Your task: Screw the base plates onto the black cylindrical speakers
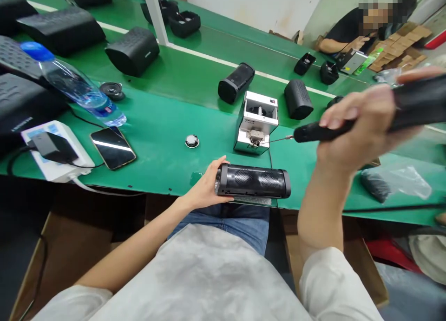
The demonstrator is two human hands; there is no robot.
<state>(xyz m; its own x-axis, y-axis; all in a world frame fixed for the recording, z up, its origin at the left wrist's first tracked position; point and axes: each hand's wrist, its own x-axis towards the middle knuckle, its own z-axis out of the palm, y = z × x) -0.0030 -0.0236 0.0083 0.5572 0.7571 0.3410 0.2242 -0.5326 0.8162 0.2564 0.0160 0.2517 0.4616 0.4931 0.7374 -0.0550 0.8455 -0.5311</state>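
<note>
My left hand grips the left end of a black speaker with a perforated front, held lengthwise at the table's near edge. In my right hand is a black electric screwdriver, raised on the right and partly cut off by the frame's edge. Its thin bit points left and reaches the metal front of a white screw feeder. Whether a screw sits on the bit is too small to tell. A small round silver-rimmed part lies left of the feeder.
Left on the green table are a phone, a water bottle and a white power strip with cables. Black speaker housings stand behind. A plastic bag lies right. Another person sits across.
</note>
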